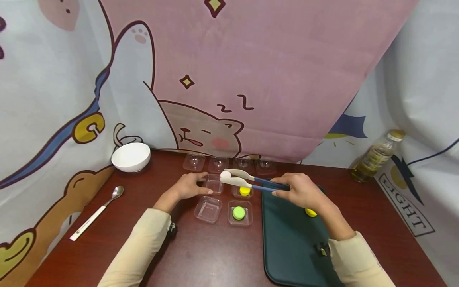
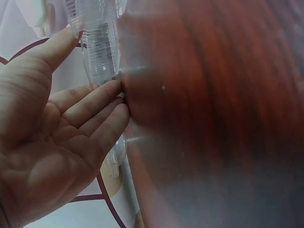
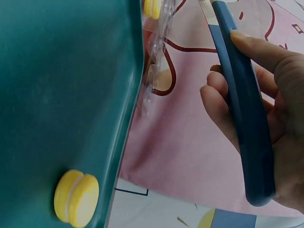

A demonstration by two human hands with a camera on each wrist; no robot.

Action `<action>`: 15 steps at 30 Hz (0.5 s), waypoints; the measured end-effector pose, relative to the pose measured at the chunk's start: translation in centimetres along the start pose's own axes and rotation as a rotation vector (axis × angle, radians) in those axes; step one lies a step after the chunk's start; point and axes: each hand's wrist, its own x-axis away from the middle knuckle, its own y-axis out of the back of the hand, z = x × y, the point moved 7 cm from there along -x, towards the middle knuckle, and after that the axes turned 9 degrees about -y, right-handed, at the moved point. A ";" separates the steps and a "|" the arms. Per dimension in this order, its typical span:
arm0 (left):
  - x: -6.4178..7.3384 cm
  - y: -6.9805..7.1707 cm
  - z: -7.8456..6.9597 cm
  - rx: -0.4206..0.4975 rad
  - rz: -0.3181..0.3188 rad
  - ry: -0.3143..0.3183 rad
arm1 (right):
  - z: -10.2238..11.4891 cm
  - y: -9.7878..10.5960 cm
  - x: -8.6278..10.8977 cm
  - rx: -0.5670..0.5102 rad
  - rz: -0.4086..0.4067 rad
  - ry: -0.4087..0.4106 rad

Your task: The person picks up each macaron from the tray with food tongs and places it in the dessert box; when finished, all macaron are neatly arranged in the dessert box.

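My right hand [image 1: 303,189] grips blue-handled tongs [image 1: 265,187] with cream tips. Between those tips is a pale pinkish-white macaron [image 1: 225,175], held above the clear plastic boxes. At the back left box [image 1: 214,185], my left hand [image 1: 188,186] has its thumb and fingers spread beside the walls; in the left wrist view its fingers [image 2: 92,107] are fairly straight and touch the plastic. A yellow macaron [image 1: 245,191] lies in the back right box, partly behind the tongs. The front right box [image 1: 248,221] holds a green macaron [image 1: 238,213]. The front left box [image 1: 208,209] has nothing in it.
A dark green tray [image 1: 287,243] lies on the right, bearing a yellow macaron [image 3: 76,198] under my right forearm. Several clear domed lids [image 1: 194,162] line the back. A white bowl [image 1: 131,157] and spoon [image 1: 97,213] are left; an oil bottle [image 1: 376,156] stands back right.
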 end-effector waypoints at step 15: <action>-0.2 -0.2 0.2 0.029 -0.008 -0.002 | 1.3 -1.5 -0.8 0.018 0.032 0.048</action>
